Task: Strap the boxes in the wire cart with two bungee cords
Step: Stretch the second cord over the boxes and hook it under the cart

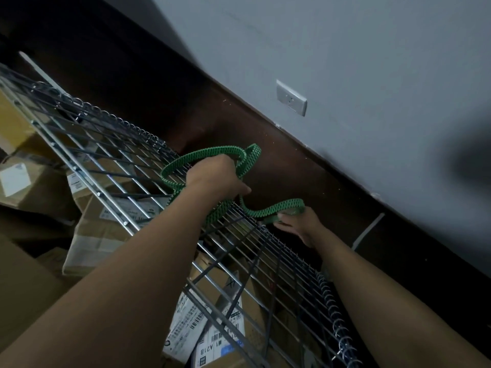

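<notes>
Forearms, wire cart (111, 160), boxes (106, 229), bungee cord (212, 152)

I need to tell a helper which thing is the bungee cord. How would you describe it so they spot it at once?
Start at the wire cart full of cardboard boxes, beside the grey wall. At the cart's far rim, both hands hold the bungee cord: the left hand grips its loops, the right hand one end. It is the only green thing there, a flat band with dark flecks.
</notes>
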